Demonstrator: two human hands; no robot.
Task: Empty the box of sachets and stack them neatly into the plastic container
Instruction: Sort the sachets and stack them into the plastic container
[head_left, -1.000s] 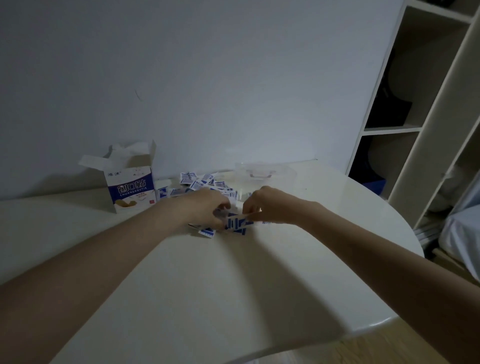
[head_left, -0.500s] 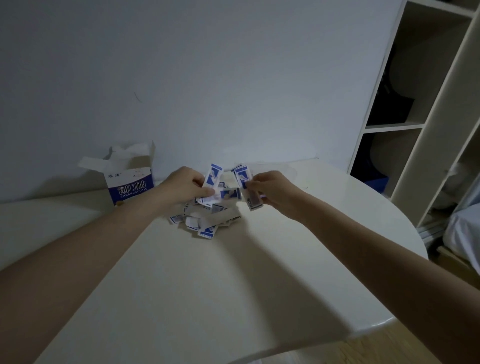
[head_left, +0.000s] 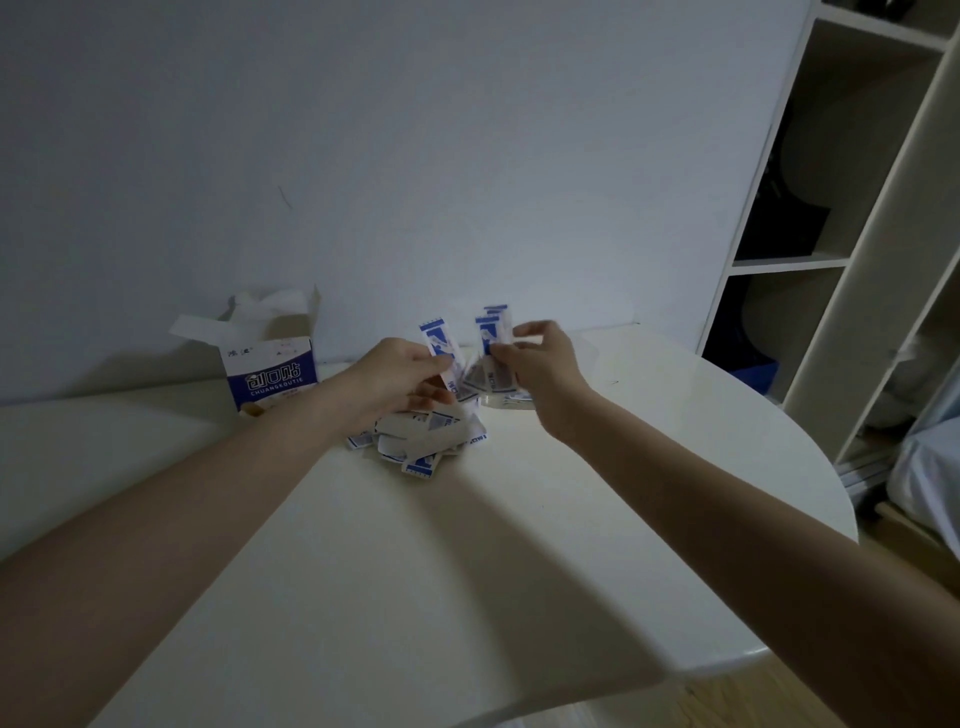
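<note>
Standing at your far left, the opened blue-and-white cardboard box (head_left: 270, 371) sits upright on the pale round worktop (head_left: 467, 571), flaps up, well apart from the action. Move right and your left hand (head_left: 400, 379) pinches one blue-and-white paper sachet (head_left: 439, 345), its long axis pointing nearly straight up. Below that grip lies the loose pile of sachets (head_left: 421, 441), flat and crisscrossed on the worktop. Right again, your right hand (head_left: 540, 364) pinches a small upright bunch of sachets (head_left: 491, 332), long sides roughly parallel to the left one. Behind your right hand, the clear plastic container (head_left: 592, 353) is barely readable, so I judge it lies just beyond that grip. Your right hand is nearer to it; squaring the held sachets together looks like the step in hand.
</note>
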